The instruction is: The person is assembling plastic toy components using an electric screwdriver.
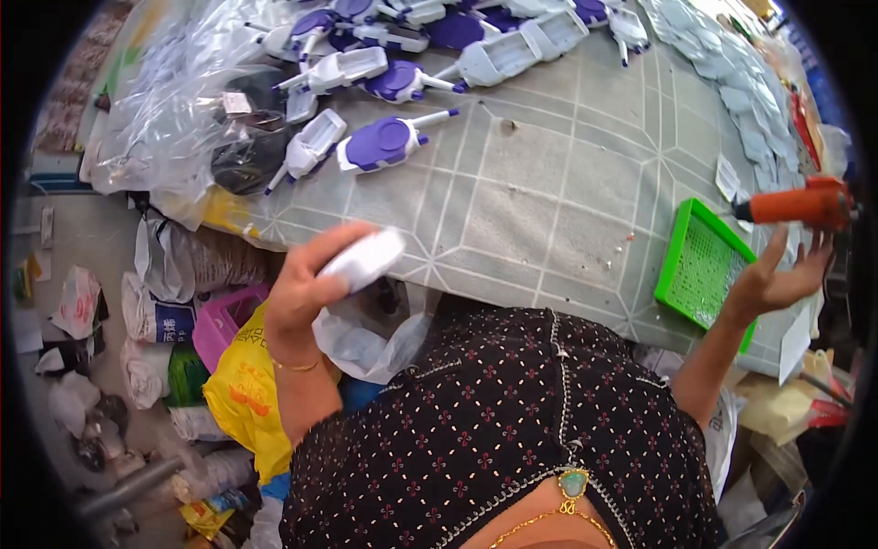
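My left hand (305, 279) is closed around a white plastic housing (370, 260), blurred by motion, above the table's near edge. To the right, my right hand (777, 282) is open with its fingers spread, just below an orange and black power screwdriver (797, 205). Whether the fingertips touch the tool I cannot tell. Beside that hand lies a green tray (679, 245) holding many small metal pieces, probably screws. Beyond my left hand, a purple and white plastic device (382, 144) with a thin stem rests next to an open white casing (312, 145).
A heap of purple and white parts (402, 78) covers the far side of the grey tiled-pattern table (530, 183). Pale flat plastic pieces (754, 101) pile up at the far right. Clear plastic sheeting (174, 110) drapes the left end. Bags, including a yellow one (242, 393), crowd the floor.
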{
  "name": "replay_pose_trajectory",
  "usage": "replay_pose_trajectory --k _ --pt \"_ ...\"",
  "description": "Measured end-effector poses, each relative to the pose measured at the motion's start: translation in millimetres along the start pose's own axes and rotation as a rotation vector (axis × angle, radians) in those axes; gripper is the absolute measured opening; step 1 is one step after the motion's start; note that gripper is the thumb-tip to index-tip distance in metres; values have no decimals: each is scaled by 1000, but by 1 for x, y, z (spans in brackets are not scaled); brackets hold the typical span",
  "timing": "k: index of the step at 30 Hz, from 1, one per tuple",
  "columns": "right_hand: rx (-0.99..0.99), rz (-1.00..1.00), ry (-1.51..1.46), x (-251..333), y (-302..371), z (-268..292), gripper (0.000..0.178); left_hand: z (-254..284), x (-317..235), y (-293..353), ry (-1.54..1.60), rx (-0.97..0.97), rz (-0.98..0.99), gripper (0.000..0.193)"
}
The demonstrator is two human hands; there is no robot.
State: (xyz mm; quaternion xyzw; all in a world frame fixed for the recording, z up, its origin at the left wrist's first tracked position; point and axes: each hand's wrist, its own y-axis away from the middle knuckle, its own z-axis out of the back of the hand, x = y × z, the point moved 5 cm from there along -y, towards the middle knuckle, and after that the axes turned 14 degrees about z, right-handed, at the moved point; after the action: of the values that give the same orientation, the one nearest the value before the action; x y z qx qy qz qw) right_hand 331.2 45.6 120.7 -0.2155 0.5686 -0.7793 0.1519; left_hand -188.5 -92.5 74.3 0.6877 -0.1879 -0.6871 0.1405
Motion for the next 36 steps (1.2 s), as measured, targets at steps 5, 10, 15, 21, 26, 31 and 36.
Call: replay_pose_trajectory --k 5,10,15,21,26,31,36 --pt "55 117 -77 85 -8 -57 59 70 173 47 -14 -47 504 57" --pt "649 146 -705 163 22 -171 38 83 278 -4 -163 -283 712 46" --pt "903 471 -668 279 67 -279 29 94 323 -33 -1437 -988 -61 53" --pt "1093 573 -546 250 88 -277 18 40 120 17 -520 -101 181 38" --pt "1193 190 -802 217 61 -209 18 -15 -21 14 -745 -433 -473 60" --pt "1036 195 -851 200 17 -110 16 -65 -42 -59 -595 -309 -536 67" --pt "950 -280 -1012 109 -18 3 29 -90 -9 -99 148 52 -317 48"
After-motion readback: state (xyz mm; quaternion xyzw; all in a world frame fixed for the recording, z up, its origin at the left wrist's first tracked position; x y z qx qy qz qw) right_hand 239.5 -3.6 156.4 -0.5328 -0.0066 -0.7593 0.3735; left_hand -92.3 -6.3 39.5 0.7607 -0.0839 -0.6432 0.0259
